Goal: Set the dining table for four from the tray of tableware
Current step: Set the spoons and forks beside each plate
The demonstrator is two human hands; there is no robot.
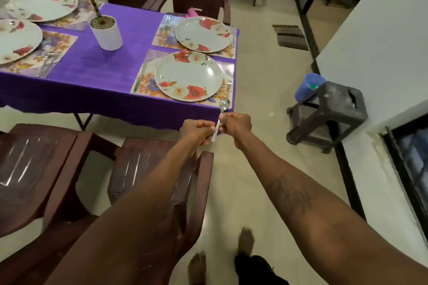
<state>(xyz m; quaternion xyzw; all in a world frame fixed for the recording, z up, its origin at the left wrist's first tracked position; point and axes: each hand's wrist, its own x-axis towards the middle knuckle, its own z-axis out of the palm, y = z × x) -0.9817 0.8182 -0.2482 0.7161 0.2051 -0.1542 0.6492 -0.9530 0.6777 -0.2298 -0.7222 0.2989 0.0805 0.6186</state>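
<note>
Holding: the left hand [196, 131] and the right hand [236, 125] both pinch one spoon [218, 125] by its handle, fingers curled. The left takes the lower end and the right grips higher up, just under the bowl.
Spoon: its bowl points up toward 1 o'clock and hangs over the near right corner of the table. It sits at 4 o'clock from the nearest plate.
Nearest plate: a floral plate [188, 76] lies on a flowered placemat [141, 81], at 11 o'clock from the hands. A piece of cutlery [229, 84] rests on the mat at the plate's 3 o'clock.
Second plate: another floral plate [203, 33] on its own mat sits at 12 o'clock from the first. There is cutlery [167, 25] at its 9 o'clock.
Left side: two more floral plates [41, 3] [16, 39] lie on mats at 10 o'clock from where I stand. Cutlery [46, 62] lies beside the nearer one.
Table: a purple cloth [92, 65] covers it. A white pot [106, 32] holding a green plant stands between the two pairs of settings.
Chairs: two brown chairs [148, 169] are drawn up along the near edge, under the left forearm.
Stool: a dark stool [333, 109] stands at 3 o'clock from the hands, with a blue cup [310, 85] tilted against it.
</note>
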